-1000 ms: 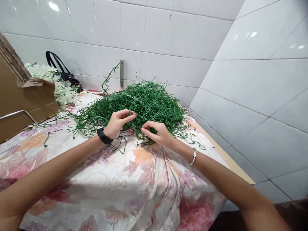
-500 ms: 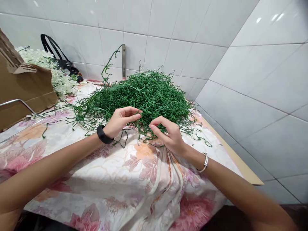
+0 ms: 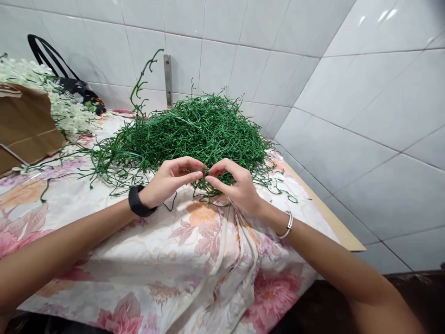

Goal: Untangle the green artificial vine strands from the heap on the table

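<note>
Many thin green stems (image 3: 194, 134) heaped in a tangled pile at the far middle of the table, with loose strands trailing out toward the left and near edges. Probably very light, springy and wiry, apt to snag on neighbours; best taken one strand at a time near its free end, pulled slowly. Left hand (image 3: 167, 182) and right hand (image 3: 236, 188) meeting at the near edge of the pile, thumb and forefinger of each pressed together on one strand, other fingers loosely curled. Spread underneath, a flowered cloth (image 3: 181, 260). Far left, white flowers (image 3: 66, 109) beside a cardboard box (image 3: 24, 125), a black bag (image 3: 74, 88) behind them against the tiled wall (image 3: 365, 116).
</note>
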### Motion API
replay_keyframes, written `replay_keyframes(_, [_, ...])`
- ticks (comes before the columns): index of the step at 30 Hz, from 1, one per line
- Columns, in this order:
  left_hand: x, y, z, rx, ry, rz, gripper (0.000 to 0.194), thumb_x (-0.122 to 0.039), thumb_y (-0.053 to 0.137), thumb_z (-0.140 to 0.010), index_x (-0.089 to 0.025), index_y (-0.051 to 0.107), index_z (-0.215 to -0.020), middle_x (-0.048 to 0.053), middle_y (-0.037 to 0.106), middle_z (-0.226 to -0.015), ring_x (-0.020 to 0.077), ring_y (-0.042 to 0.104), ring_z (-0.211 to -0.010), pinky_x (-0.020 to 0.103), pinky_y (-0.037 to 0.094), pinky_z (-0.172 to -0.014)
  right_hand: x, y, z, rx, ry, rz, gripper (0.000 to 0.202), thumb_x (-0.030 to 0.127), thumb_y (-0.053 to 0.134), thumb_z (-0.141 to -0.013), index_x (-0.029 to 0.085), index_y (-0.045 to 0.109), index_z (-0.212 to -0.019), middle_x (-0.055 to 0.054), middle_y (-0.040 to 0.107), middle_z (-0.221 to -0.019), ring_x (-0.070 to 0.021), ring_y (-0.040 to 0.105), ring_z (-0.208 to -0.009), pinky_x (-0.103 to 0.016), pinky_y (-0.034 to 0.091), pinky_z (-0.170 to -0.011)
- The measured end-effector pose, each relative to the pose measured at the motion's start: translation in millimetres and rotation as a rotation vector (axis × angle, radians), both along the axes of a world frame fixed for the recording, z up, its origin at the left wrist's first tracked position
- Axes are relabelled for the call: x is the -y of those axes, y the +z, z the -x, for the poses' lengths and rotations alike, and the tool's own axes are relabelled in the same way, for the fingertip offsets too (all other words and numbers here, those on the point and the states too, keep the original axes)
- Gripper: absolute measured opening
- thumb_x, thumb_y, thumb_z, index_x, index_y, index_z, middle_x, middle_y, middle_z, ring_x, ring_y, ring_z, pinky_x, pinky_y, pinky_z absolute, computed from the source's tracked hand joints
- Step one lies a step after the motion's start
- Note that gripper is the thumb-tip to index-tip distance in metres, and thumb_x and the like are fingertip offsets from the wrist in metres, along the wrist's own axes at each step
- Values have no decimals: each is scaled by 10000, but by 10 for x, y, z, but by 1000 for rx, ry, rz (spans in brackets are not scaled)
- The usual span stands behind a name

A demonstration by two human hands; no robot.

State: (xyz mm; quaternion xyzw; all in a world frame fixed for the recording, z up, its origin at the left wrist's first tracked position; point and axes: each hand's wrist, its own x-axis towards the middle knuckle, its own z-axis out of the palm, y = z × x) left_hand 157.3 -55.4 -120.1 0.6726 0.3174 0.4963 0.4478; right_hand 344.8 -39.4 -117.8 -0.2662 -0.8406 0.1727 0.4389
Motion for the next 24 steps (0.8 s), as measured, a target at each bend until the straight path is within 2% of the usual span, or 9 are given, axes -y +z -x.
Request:
replay_keyframes(3, [18,9,-2,-47,33,-20,190,-307,645,-727,-164,626,-851,19,620,-846,123,568,-770,241,454,-696,-6,-2,-1,70,23,-56,95,248,565,-794,161,558,-758,-25,569,-761,-128,533,-754,-286,433,-714])
replay_keyframes(7, [46,23,1,-197,223,-176,188,-335,628,-737,-158,628,-801,35,618,-817,148,555,-778,247,421,-664,-2,-12,0,50,50,-86,72,221,558,-787,167,533,-747,-45,568,-823,-148,542,-826,-312,439,-753])
replay_keyframes(9, [62,34,1,-235,249,-223,181,-334,614,-751,-160,625,-801,35,614,-818,150,547,-787,246,410,-668,12,-11,0,40,69,-93,82,206,548,-786,171,507,-724,-52,572,-859,-156,546,-868,-324,439,-772])
replay_keyframes(14, [91,57,-13,-251,113,-173,173,-316,551,-803,-155,589,-854,27,585,-822,130,526,-777,233,399,-692,58,-7,0,63,75,-105,119,161,539,-780,173,454,-697,-60,602,-890,-153,564,-878,-307,437,-757])
replay_keyframes(20, [108,61,-12,-284,45,-180,165,-316,530,-816,-154,559,-826,17,560,-791,118,506,-742,231,385,-677,115,2,-2,48,85,-30,143,145,526,-776,172,417,-688,-53,598,-849,-131,585,-832,-258,438,-703])
replay_keyframes(24, [103,56,2,-317,-14,-217,181,-310,612,-752,-157,536,-813,11,542,-789,125,492,-760,243,387,-711,124,11,-13,28,102,42,153,151,531,-767,176,410,-677,-33,600,-846,-116,578,-787,-259,434,-709])
